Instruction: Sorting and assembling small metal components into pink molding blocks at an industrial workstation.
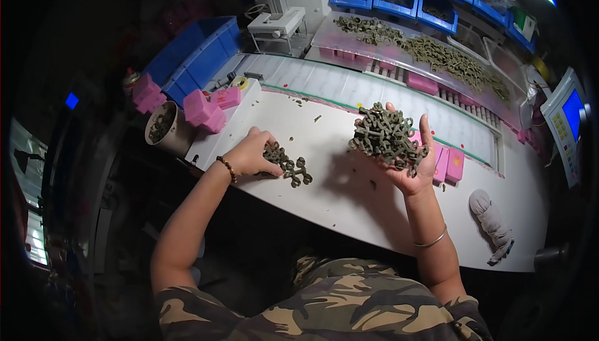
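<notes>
My left hand rests on the white tabletop, its fingers curled round part of a small pile of grey-green ring-ended pieces. The rest of that pile lies just right of my fingertips. Held palm up above the table, my right hand carries a big heap of the same pieces, with its thumb stretched outward. The heap hides most of the palm and several fingers. Loose fragments are scattered on the tabletop around both hands.
Beyond the table runs a pale conveyor belt. A clear tray of similar pieces stands behind it. Pink blocks and a bucket are at the left. A control panel and rolled grey cloth are at the right.
</notes>
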`<state>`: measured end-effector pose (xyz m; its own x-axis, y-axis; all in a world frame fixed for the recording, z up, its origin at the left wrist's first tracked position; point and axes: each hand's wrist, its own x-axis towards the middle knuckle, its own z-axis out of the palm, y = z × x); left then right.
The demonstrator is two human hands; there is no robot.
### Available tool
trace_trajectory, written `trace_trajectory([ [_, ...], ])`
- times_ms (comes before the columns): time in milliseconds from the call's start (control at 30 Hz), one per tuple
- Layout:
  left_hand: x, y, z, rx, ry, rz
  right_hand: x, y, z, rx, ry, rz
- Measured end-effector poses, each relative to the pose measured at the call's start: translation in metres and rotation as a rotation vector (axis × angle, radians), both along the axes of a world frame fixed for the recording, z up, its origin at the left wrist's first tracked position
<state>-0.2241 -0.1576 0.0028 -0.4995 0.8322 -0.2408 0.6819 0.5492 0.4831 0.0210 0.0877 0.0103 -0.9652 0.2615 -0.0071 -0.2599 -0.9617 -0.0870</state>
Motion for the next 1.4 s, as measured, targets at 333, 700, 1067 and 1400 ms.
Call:
trace_trajectory([
  [333, 0.001, 0.004, 0.003, 0.061, -0.128, 0.017, 0.015, 0.004, -0.003, -0.005, 0.063, -0.032],
  [700, -0.003, 0.011, 0.037, 0.019, -0.351, -0.043, 0.045, 0.018, -0.004, 0.061, 0.031, -0.139],
  [1067, 0.016, 0.041, 0.019, -0.066, -0.141, -0.397, 0.063, 0.019, 0.010, 0.010, 0.025, -0.282],
  [1400, 0.027, 0.062, 0.042, -0.020, -0.713, -0.171, 0.077, 0.021, 0.015, -0.046, 0.000, -0.402],
])
